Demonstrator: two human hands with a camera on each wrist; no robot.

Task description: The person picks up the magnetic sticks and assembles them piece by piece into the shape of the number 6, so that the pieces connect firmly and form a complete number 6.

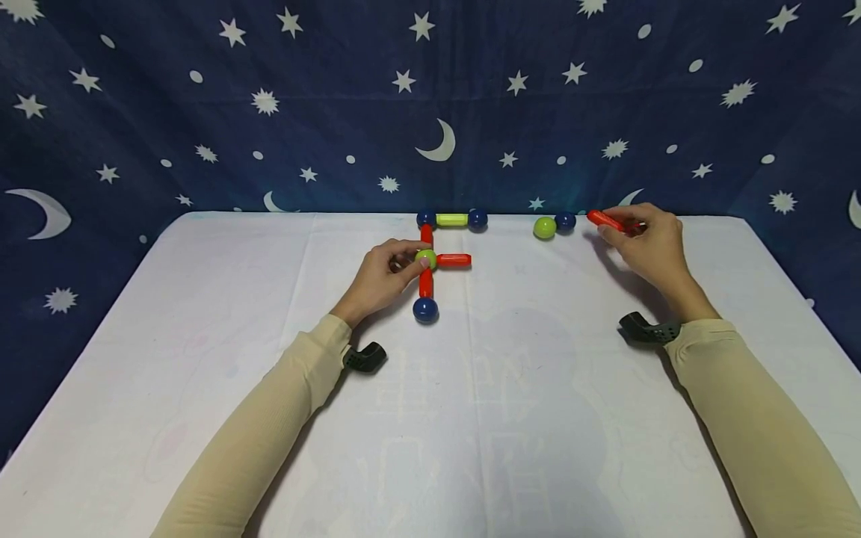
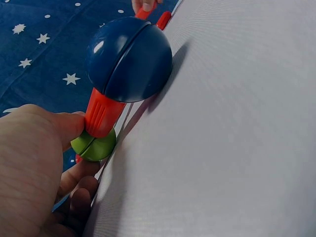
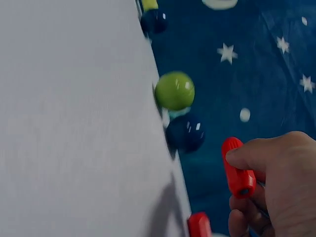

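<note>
My left hand (image 1: pixel 383 276) pinches a green ball (image 1: pixel 426 258) between thumb and fingers. Red rods run from this ball toward the back, the front and the right. The front red rod (image 2: pixel 102 116) ends in a large blue ball (image 2: pixel 129 59), and the back one meets another blue ball (image 1: pixel 427 218). From there a yellow-green rod (image 1: pixel 451 220) leads to a further blue ball (image 1: pixel 477 220). At the right, my right hand (image 1: pixel 652 246) holds a loose red rod (image 3: pixel 238 170) above the table, thumb along its side. Another red rod (image 3: pixel 199 225) lies below, partly hidden by the hand in the head view.
A loose green ball (image 1: pixel 545 228) and blue ball (image 1: pixel 565 222) sit side by side near the table's back edge, between the hands. The white-covered table (image 1: pixel 471 418) meets a dark blue star-patterned cloth (image 1: pixel 350 119) behind. Each wrist carries a black camera mount (image 1: pixel 365 359).
</note>
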